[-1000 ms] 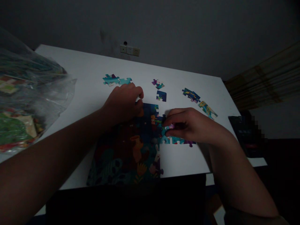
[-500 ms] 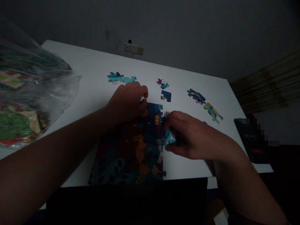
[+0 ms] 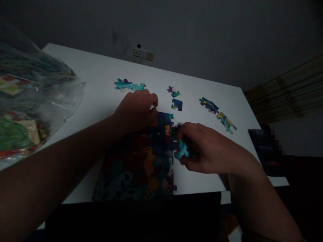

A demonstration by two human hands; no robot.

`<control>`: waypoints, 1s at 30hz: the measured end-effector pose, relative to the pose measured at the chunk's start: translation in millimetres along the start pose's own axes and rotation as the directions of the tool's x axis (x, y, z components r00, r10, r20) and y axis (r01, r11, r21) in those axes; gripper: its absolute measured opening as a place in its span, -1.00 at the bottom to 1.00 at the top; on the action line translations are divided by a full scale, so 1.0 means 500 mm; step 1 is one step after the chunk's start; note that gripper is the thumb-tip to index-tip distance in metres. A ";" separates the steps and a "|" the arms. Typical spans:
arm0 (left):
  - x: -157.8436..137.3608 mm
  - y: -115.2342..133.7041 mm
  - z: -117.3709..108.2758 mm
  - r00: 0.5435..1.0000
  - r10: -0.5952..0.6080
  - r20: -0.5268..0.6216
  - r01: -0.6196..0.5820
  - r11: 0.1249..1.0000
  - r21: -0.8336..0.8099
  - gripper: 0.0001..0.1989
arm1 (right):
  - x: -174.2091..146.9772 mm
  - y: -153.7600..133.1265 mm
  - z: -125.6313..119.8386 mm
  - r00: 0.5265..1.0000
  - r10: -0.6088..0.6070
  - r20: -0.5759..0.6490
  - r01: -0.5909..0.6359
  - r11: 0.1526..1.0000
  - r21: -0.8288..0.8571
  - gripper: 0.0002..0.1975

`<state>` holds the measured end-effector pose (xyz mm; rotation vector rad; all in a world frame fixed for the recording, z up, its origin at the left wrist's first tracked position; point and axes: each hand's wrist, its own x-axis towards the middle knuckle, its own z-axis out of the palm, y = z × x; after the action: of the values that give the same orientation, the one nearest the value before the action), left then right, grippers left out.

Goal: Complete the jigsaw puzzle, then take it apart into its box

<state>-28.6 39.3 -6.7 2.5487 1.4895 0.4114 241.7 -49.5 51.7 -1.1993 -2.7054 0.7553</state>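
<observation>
A partly joined jigsaw puzzle (image 3: pixel 136 161) in dark colours, with an orange animal and a white rabbit, lies at the table's front edge. My left hand (image 3: pixel 137 107) rests over its upper left part with fingers curled; whatever may be under them is hidden. At the puzzle's right edge, my right hand (image 3: pixel 202 146) grips a light-blue jigsaw piece (image 3: pixel 183 150) between thumb and fingers. The piece is close to the edge tabs; whether it touches them I cannot tell. Beyond the puzzle lie a dark blue piece (image 3: pixel 177 105) and a purple-and-white piece (image 3: pixel 174 91).
Light-blue pieces (image 3: pixel 123 85) lie behind my left hand. Further right are a dark blue piece (image 3: pixel 209 105) and a yellow-teal piece (image 3: pixel 226 122). A clear plastic bag (image 3: pixel 63 97) with colourful contents fills the left side. A dark device (image 3: pixel 267 151) sits at the right edge.
My right thumb has drawn in slightly under the light-blue piece, away from the puzzle's edge. My left hand stays in place. The whole view has shifted a little.
</observation>
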 end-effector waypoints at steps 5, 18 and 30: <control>-0.001 -0.003 0.004 1.000 0.014 -0.023 -0.014 1.000 -0.010 -0.77 | 0.004 0.009 -0.003 0.999 -0.010 0.049 0.010 1.000 -0.016 -0.73; 0.001 -0.003 0.003 0.999 0.027 -0.025 -0.026 0.999 0.024 -0.81 | -0.004 0.001 -0.003 0.994 0.098 -0.047 -0.098 0.995 -0.011 -0.53; -0.014 0.027 -0.016 0.978 0.207 -0.033 -0.206 0.978 0.023 -0.76 | 0.007 -0.023 -0.016 0.982 0.189 0.002 -0.189 0.982 -0.027 -0.72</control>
<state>-23.5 26.5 3.3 2.7362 1.2479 0.4735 233.7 -50.4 63.5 -1.4789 -2.6398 0.7457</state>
